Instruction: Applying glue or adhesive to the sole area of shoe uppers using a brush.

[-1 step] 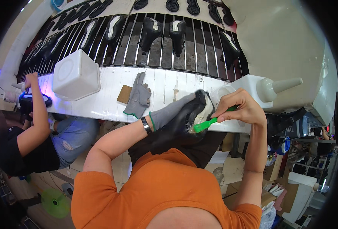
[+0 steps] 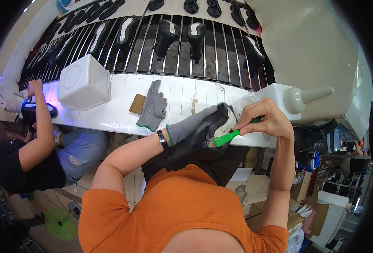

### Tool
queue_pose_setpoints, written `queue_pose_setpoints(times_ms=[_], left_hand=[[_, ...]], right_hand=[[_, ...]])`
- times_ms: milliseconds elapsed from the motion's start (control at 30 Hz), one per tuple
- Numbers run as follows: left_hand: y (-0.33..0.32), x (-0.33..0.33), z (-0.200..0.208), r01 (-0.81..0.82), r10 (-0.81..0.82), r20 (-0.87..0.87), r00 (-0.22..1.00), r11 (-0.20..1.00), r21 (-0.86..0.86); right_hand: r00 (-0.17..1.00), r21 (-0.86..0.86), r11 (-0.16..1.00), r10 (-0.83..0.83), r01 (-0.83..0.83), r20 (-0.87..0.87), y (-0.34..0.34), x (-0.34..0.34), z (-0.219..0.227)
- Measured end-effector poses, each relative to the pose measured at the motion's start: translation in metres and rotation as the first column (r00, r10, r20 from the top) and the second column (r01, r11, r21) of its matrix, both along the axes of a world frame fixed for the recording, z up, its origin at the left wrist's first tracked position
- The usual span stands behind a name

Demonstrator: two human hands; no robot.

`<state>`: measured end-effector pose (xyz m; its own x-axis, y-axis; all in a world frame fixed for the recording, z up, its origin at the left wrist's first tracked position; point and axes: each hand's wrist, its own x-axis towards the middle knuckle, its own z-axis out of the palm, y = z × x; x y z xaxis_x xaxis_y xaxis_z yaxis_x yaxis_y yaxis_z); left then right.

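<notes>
My left hand (image 2: 186, 124), in a grey glove with a green cuff, holds a black shoe upper (image 2: 195, 141) over the near edge of the white table; most of its fingers are hidden behind the shoe. The shoe's underside, with a whitish area (image 2: 225, 127), is turned up toward my right. Bare and closed, my right hand (image 2: 262, 118) pinches the handle of a green brush (image 2: 226, 138). The bristles touch the shoe at the lower end of that whitish area. On the table to the left lie a loose grey glove (image 2: 153, 107) and a brown block (image 2: 137, 104).
Beyond the white table (image 2: 123, 95), a roller rack (image 2: 211, 46) carries several black shoe uppers, with black soles behind it. An upturned white container (image 2: 81, 84) stands left. A white container with a thick handle (image 2: 308, 95) stands right. Another person (image 2: 39, 152) works at far left.
The shoe in my left hand has tipped and dropped very slightly. My right hand and the brush stay almost in place.
</notes>
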<state>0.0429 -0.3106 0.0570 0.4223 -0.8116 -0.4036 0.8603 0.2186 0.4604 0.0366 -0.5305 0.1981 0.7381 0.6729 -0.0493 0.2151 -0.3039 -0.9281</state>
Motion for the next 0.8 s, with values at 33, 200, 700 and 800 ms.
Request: queue_pose_setpoints(times_ms=[33,200,700,800], left_hand=[[0.000,-0.006,0.021,0.000,0.000,0.000,1.000,1.000,-0.001],[0.011,-0.024,0.005,0.123,-0.129,0.176,0.976,0.991,0.049],[0.003,-0.033,0.021,0.161,-0.157,0.070,0.985,0.984,-0.069],[0.013,-0.037,0.018,0.079,-0.075,0.071,0.995,0.996,-0.047]], right_hand=[[1.000,-0.001,1.000,0.000,0.000,0.000,-0.001,0.001,-0.001],[0.999,-0.002,1.000,-0.007,0.007,-0.043,0.008,0.010,0.005],[0.998,-0.014,0.998,-0.058,0.057,-0.034,0.008,0.010,-0.002],[0.990,-0.116,0.984,-0.142,0.138,-0.019,0.012,0.008,0.006]])
